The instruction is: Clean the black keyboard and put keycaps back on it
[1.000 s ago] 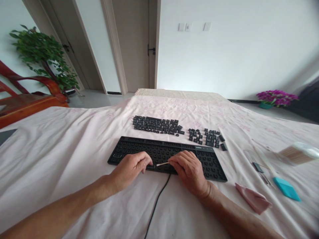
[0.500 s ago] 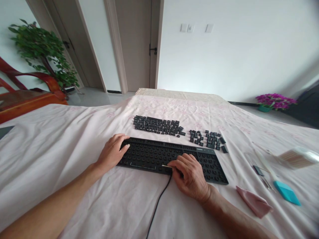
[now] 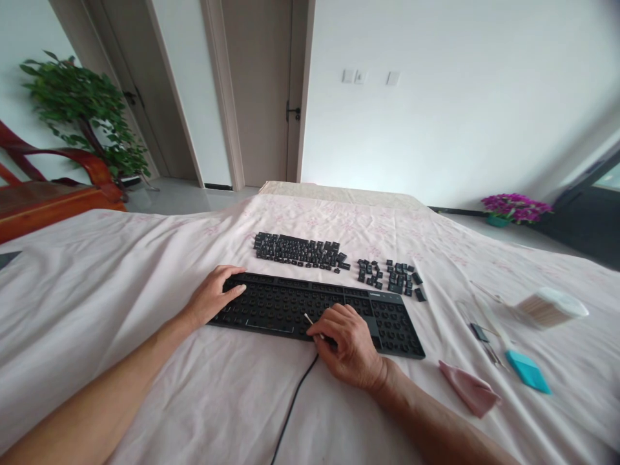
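A black keyboard [image 3: 276,303] with its keycaps off lies flat on the pale flowered cloth. My left hand [image 3: 212,298] grips its left end, thumb on the top face and fingers along the far edge. Between the pinched fingers of my right hand [image 3: 347,343] is a cotton swab [image 3: 308,319], its white tip tilted up and left over the lower key rows. Part of the swab and several key sockets are hidden behind that hand. From the keyboard's near side a black cable [image 3: 292,405] runs toward me.
Beyond the keyboard lie a larger group of loose keycaps [image 3: 295,250] and a smaller group [image 3: 398,276]. To the right are a pink cloth [image 3: 469,387], a turquoise-ended brush [image 3: 527,371], small slim tools [image 3: 484,339] and a clear tub of cotton swabs [image 3: 549,307].
The swab has gone from nearly level to tilted, its tip raised. My right hand still pinches it, and my left hand stays on the keyboard. The view has shifted slightly right and up.
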A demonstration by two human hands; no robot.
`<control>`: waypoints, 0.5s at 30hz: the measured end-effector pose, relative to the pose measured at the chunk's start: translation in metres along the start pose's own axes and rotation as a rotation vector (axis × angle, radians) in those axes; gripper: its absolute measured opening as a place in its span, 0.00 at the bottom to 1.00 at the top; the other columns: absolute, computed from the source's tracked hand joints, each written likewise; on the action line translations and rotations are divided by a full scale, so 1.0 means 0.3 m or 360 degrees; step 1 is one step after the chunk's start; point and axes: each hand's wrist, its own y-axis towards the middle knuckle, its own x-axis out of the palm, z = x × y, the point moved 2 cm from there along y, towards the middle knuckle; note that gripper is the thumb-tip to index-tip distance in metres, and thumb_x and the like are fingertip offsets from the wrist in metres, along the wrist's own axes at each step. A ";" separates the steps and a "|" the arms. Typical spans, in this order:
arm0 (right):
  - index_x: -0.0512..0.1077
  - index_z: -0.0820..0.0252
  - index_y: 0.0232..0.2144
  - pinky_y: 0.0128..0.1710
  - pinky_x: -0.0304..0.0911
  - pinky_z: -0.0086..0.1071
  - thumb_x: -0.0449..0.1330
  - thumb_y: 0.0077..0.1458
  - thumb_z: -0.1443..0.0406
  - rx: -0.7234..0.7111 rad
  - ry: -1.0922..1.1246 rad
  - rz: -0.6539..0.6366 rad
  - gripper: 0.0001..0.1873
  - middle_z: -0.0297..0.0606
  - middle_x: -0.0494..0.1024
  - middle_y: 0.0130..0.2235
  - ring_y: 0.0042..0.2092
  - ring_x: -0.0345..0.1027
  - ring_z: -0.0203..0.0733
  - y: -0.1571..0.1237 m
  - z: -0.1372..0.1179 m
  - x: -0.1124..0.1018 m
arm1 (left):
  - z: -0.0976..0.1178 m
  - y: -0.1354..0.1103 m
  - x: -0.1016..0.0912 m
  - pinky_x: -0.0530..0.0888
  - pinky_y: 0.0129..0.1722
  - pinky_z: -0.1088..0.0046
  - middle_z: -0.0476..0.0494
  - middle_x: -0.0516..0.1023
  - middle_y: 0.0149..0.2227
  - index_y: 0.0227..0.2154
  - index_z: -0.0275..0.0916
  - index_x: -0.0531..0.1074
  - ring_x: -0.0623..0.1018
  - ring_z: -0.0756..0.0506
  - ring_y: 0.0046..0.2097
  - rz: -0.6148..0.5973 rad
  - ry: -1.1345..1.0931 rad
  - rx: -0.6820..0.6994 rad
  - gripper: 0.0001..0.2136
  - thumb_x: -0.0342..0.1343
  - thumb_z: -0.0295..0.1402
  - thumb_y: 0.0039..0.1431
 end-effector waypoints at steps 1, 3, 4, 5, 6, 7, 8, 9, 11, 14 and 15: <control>0.76 0.56 0.33 0.36 0.55 0.35 0.56 0.51 0.72 -0.0009 0.0001 -0.0011 0.10 0.36 0.75 0.31 0.35 0.64 0.40 0.000 0.000 0.003 | 0.000 0.001 0.000 0.63 0.59 0.61 0.42 0.71 0.52 0.50 0.40 0.69 0.69 0.42 0.55 -0.0001 -0.0004 -0.0012 0.20 0.50 0.43 0.59; 0.76 0.54 0.36 0.37 0.56 0.34 0.57 0.54 0.71 -0.0022 -0.0009 -0.0009 0.11 0.35 0.77 0.33 0.36 0.65 0.39 -0.002 0.004 0.011 | 0.002 0.002 -0.001 0.63 0.59 0.61 0.43 0.71 0.51 0.50 0.40 0.69 0.69 0.42 0.55 -0.0004 -0.0010 -0.0030 0.19 0.49 0.43 0.59; 0.76 0.54 0.37 0.37 0.56 0.34 0.57 0.56 0.71 -0.0028 -0.0013 0.0000 0.11 0.35 0.78 0.34 0.37 0.66 0.39 -0.003 0.007 0.015 | 0.003 0.002 -0.003 0.63 0.59 0.62 0.43 0.72 0.51 0.49 0.40 0.70 0.70 0.42 0.55 0.0001 -0.0014 -0.0040 0.19 0.50 0.43 0.58; 0.76 0.53 0.38 0.38 0.56 0.34 0.57 0.57 0.70 -0.0035 -0.0014 0.0008 0.10 0.35 0.78 0.34 0.37 0.66 0.39 -0.005 0.011 0.019 | 0.003 0.003 -0.004 0.64 0.58 0.63 0.43 0.72 0.50 0.49 0.40 0.70 0.70 0.42 0.54 0.0005 -0.0021 -0.0056 0.19 0.50 0.43 0.58; 0.76 0.53 0.39 0.38 0.56 0.34 0.57 0.58 0.69 -0.0042 -0.0013 0.0015 0.10 0.34 0.78 0.34 0.37 0.66 0.38 -0.007 0.014 0.021 | 0.003 0.003 -0.005 0.64 0.58 0.63 0.44 0.72 0.50 0.48 0.40 0.70 0.71 0.42 0.53 0.0007 -0.0028 -0.0075 0.19 0.50 0.44 0.58; 0.76 0.53 0.39 0.38 0.56 0.33 0.57 0.59 0.68 -0.0049 -0.0012 0.0020 0.09 0.34 0.79 0.35 0.37 0.66 0.38 -0.008 0.017 0.023 | 0.001 0.003 -0.006 0.65 0.57 0.64 0.44 0.72 0.49 0.47 0.40 0.71 0.71 0.43 0.53 0.0009 -0.0036 -0.0097 0.19 0.50 0.44 0.58; 0.76 0.53 0.38 0.38 0.56 0.33 0.57 0.60 0.67 -0.0048 -0.0010 0.0028 0.08 0.34 0.79 0.35 0.37 0.67 0.38 -0.008 0.020 0.023 | -0.002 0.004 -0.007 0.66 0.56 0.64 0.44 0.73 0.49 0.47 0.40 0.71 0.72 0.43 0.52 0.0010 -0.0042 -0.0120 0.18 0.50 0.44 0.58; 0.76 0.53 0.38 0.38 0.57 0.33 0.57 0.60 0.66 -0.0042 -0.0006 0.0041 0.08 0.34 0.79 0.35 0.37 0.67 0.38 -0.008 0.022 0.022 | -0.006 0.004 -0.007 0.66 0.55 0.64 0.44 0.73 0.48 0.46 0.39 0.71 0.72 0.42 0.52 0.0007 -0.0049 -0.0137 0.18 0.50 0.44 0.58; 0.76 0.54 0.37 0.38 0.57 0.33 0.56 0.61 0.63 -0.0018 0.0013 0.0084 0.08 0.34 0.79 0.34 0.37 0.67 0.37 -0.008 0.025 0.018 | -0.016 0.007 -0.004 0.67 0.54 0.64 0.45 0.73 0.47 0.45 0.40 0.71 0.72 0.42 0.51 0.0002 -0.0063 -0.0158 0.17 0.49 0.44 0.58; 0.75 0.56 0.35 0.39 0.57 0.33 0.54 0.63 0.62 0.0019 0.0049 0.0135 0.10 0.35 0.78 0.33 0.36 0.67 0.37 -0.007 0.029 0.015 | -0.033 0.011 0.003 0.68 0.52 0.65 0.45 0.74 0.46 0.44 0.41 0.71 0.73 0.42 0.50 0.0024 -0.0084 -0.0178 0.16 0.50 0.44 0.58; 0.75 0.56 0.35 0.39 0.57 0.33 0.53 0.63 0.62 0.0033 0.0055 0.0137 0.11 0.35 0.78 0.33 0.35 0.67 0.37 -0.008 0.031 0.015 | -0.037 0.013 0.005 0.69 0.52 0.65 0.45 0.74 0.46 0.43 0.41 0.71 0.73 0.42 0.49 0.0037 -0.0089 -0.0185 0.16 0.50 0.44 0.57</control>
